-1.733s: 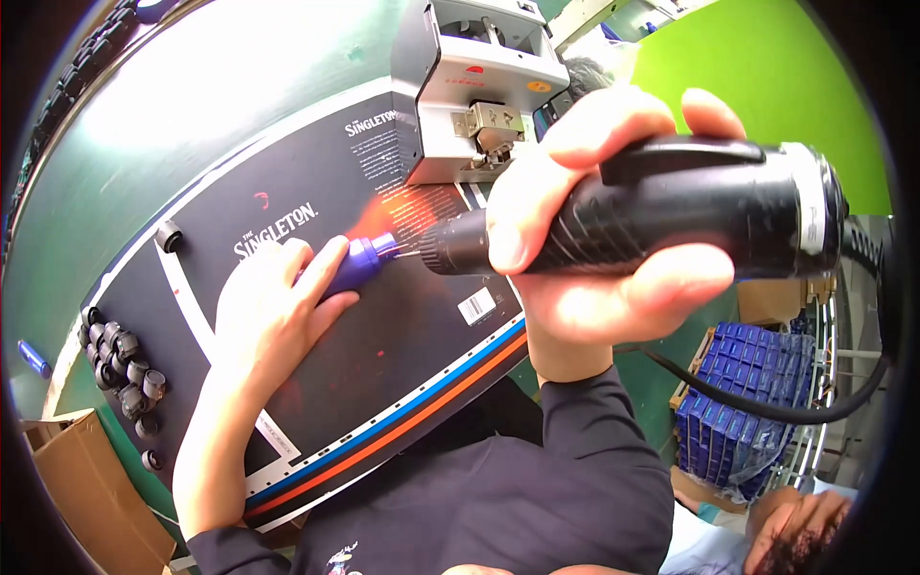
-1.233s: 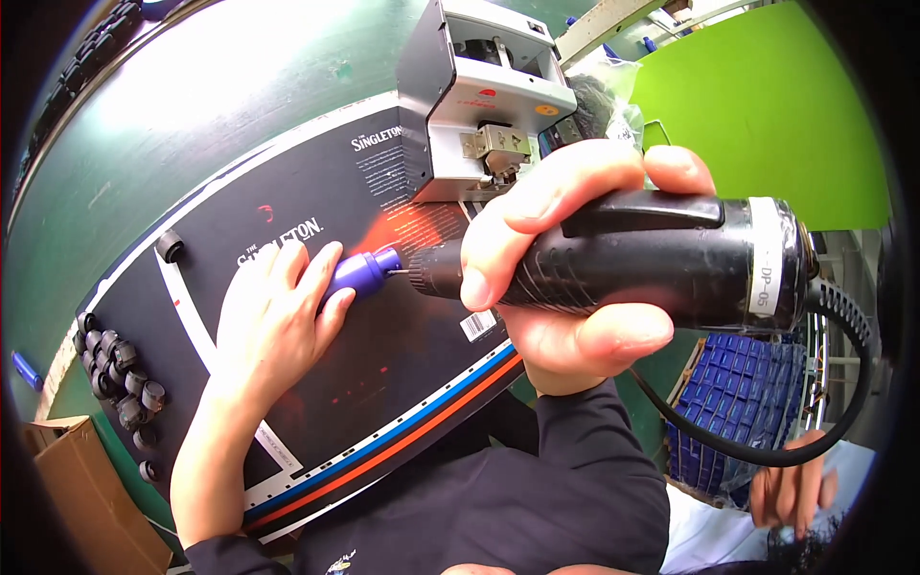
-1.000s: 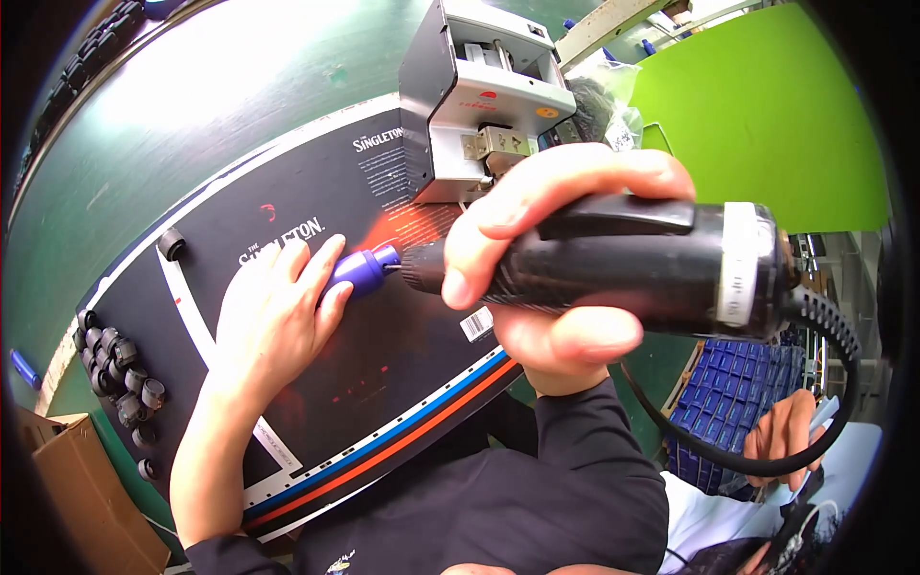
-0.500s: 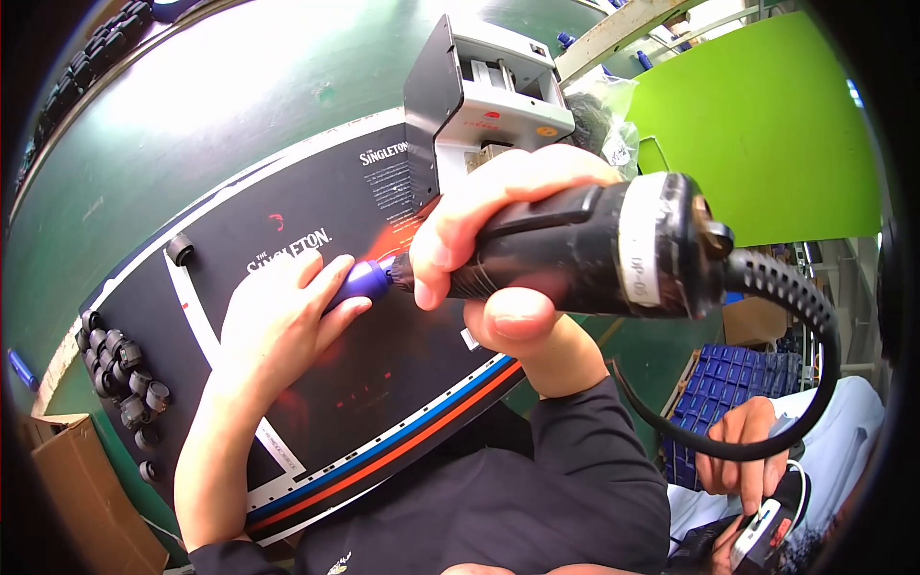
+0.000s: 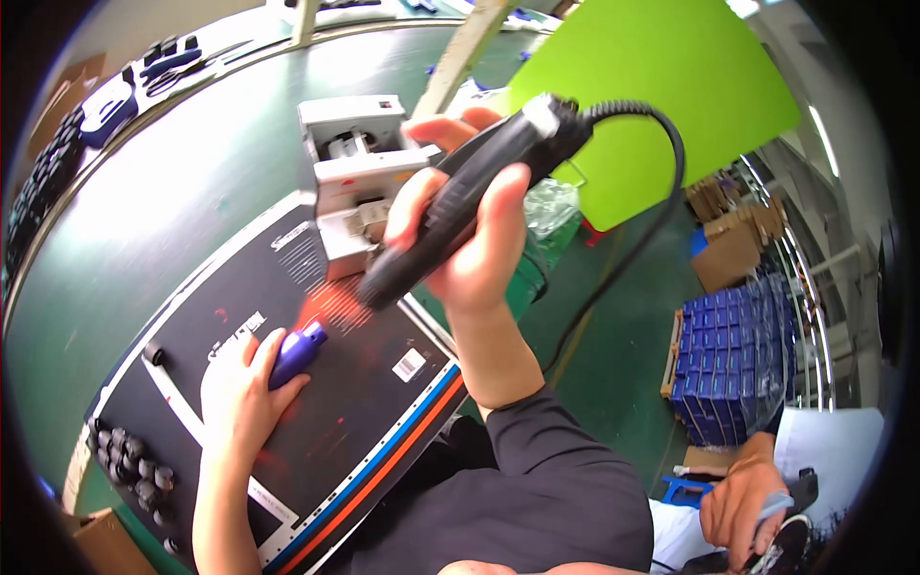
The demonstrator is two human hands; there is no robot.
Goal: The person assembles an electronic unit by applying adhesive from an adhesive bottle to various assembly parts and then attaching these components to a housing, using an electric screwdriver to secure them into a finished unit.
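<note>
My left hand (image 5: pixel 235 398) is closed around a small purple cylindrical part (image 5: pixel 297 355), its narrower end sticking out toward the upper right. In my right hand (image 5: pixel 484 264) is a black corded electric screwdriver (image 5: pixel 450 206), its fingers wrapped round the body. The tool is raised and tilted, its front end pointing down left, apart from the purple part; its very tip is blurred. A reddish glow falls on the black printed mat (image 5: pixel 335 436) beneath. Several black ring-like caps (image 5: pixel 134 470) lie heaped at the mat's left edge, and one black cap (image 5: pixel 153 355) stands alone.
A grey-white machine (image 5: pixel 359 172) stands behind the mat on the green table (image 5: pixel 172 158). The screwdriver's cord (image 5: pixel 661 206) loops down right. A bright green panel (image 5: pixel 661 105) and stacked blue boxes (image 5: pixel 733 359) are at right. A co-worker's hand (image 5: pixel 743 503) holds something at lower right.
My right hand has drawn the screwdriver up and away from the purple part, tilting its front end downward. My left hand keeps the purple part and sits lower in view. The view has shifted.
</note>
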